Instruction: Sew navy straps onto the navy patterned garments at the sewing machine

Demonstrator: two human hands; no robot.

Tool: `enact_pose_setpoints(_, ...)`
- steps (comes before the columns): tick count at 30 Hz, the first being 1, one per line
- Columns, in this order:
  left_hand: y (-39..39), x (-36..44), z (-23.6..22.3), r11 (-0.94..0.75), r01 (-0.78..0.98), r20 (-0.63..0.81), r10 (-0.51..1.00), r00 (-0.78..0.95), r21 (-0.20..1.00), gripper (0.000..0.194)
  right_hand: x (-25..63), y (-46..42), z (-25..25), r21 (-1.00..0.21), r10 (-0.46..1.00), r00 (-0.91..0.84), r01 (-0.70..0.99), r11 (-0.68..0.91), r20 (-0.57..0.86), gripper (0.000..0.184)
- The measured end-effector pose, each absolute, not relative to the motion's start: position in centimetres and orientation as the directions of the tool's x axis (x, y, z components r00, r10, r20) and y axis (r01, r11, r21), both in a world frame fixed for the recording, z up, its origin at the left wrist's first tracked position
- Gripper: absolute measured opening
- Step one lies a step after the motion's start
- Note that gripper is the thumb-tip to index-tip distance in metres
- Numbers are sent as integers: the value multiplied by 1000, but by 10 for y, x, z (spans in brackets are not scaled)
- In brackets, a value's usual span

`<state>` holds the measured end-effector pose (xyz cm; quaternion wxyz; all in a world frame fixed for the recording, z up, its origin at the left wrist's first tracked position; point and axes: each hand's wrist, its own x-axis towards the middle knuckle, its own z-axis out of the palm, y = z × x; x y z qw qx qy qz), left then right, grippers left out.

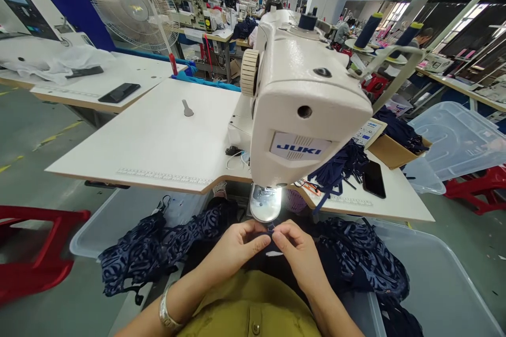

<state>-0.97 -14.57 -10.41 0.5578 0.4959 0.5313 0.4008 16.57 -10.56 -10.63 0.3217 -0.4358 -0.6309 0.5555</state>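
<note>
My left hand [237, 247] and my right hand [298, 250] meet just below the lit needle plate [265, 202] of a white JUKI sewing machine [300, 95]. Both hands pinch a small fold of dark navy patterned fabric [158, 253] between thumb and fingers. The fabric spreads over my lap and to both sides. A silver bracelet [168, 313] sits on my left wrist.
The white sewing table [158, 137] carries a black phone [373, 179], dark navy straps [340, 166], red-handled snips and a cardboard box [391, 150]. Clear plastic bins [443, 284] stand at both sides, red stools [35, 253] at left and right. A fan [130, 2] and other workers stand behind.
</note>
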Motion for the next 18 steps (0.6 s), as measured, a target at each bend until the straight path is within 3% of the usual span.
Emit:
enact_pose_setpoints(8,-151,-4,-90,68,309,-92,994,64,949,18,169,-104,-109,-992,804,-592,125,28,-52,25)
enact_pose_setpoints(14,-154,0,-89,-29,436,-2,997,71,900,17,157,-115,-111,-997,948,-317,54,52,32,18)
enact_pose_setpoints(18,-157,0,-92,-168,561,144,986,87,811,18,158,-117,-110,-990,940,-324,52,132,108,10)
